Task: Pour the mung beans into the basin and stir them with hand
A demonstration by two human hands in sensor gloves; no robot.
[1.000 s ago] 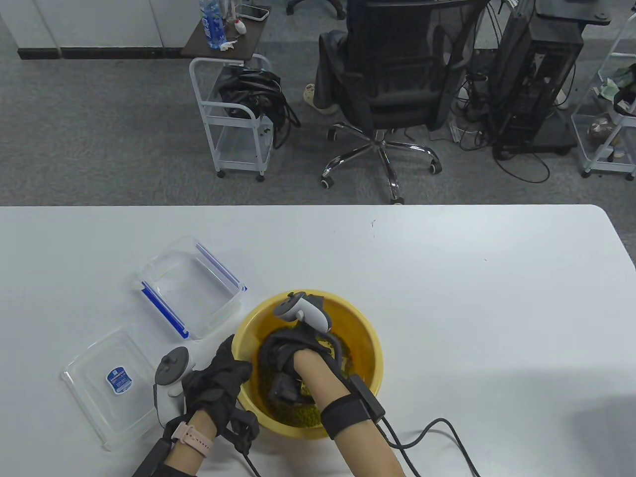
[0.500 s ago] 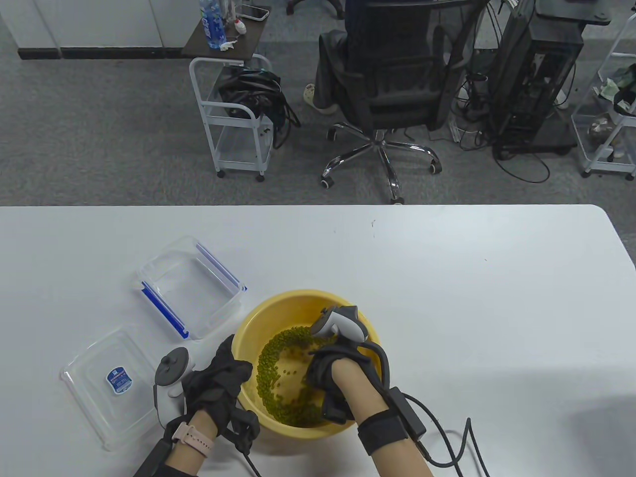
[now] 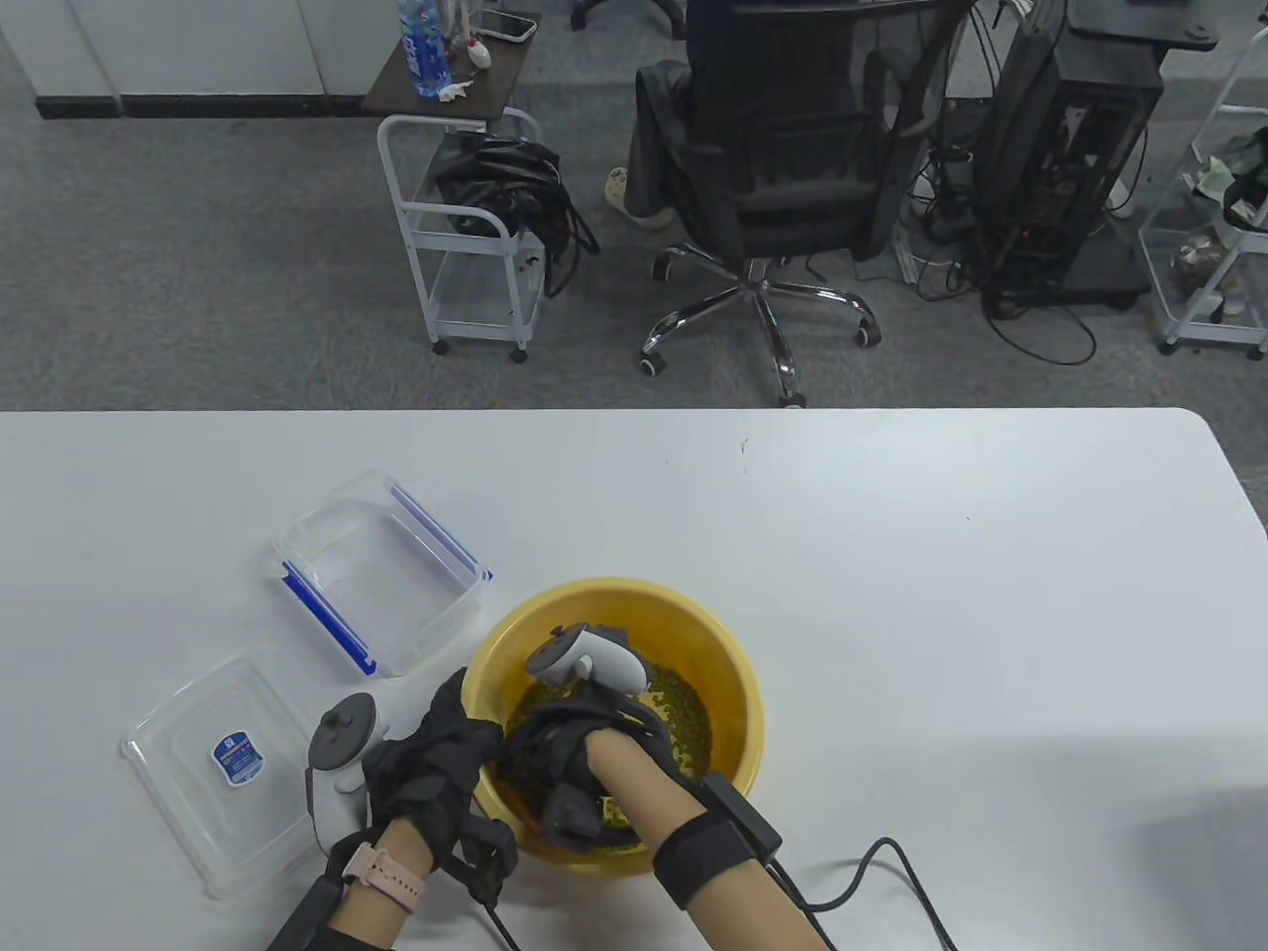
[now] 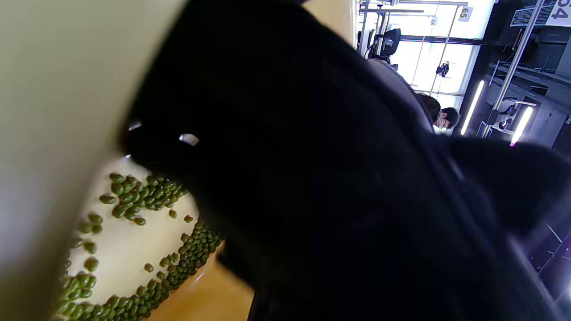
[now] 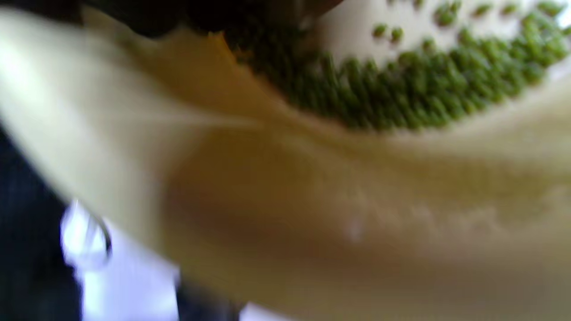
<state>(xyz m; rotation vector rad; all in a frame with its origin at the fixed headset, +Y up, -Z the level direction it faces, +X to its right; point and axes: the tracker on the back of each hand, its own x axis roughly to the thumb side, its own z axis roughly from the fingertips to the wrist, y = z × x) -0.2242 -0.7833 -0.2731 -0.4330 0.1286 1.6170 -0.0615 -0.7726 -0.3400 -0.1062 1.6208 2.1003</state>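
Note:
A yellow basin (image 3: 735, 666) stands near the table's front edge with green mung beans (image 3: 684, 715) in its bottom. My left hand (image 3: 448, 751), in a black glove, grips the basin's left rim with fingers curled over it. My right hand (image 3: 547, 741) is down inside the basin at its left front, fingers in the beans and mostly hidden under the back of the hand. In the left wrist view, beans (image 4: 134, 196) lie on the pale basin floor beside a black glove. The right wrist view is blurred, with beans (image 5: 415, 89) banked against the basin wall (image 5: 312, 200).
An empty clear box (image 3: 381, 570) with blue clips sits left of and behind the basin. Its clear lid (image 3: 223, 763) lies at the front left. A black cable (image 3: 892, 872) trails from my right forearm across the table. An office chair (image 3: 783, 178) stands beyond the far edge.
My right hand swept from the basin's left side to its right side and back to the left front, pushing beans round. The left hand stayed on the rim.

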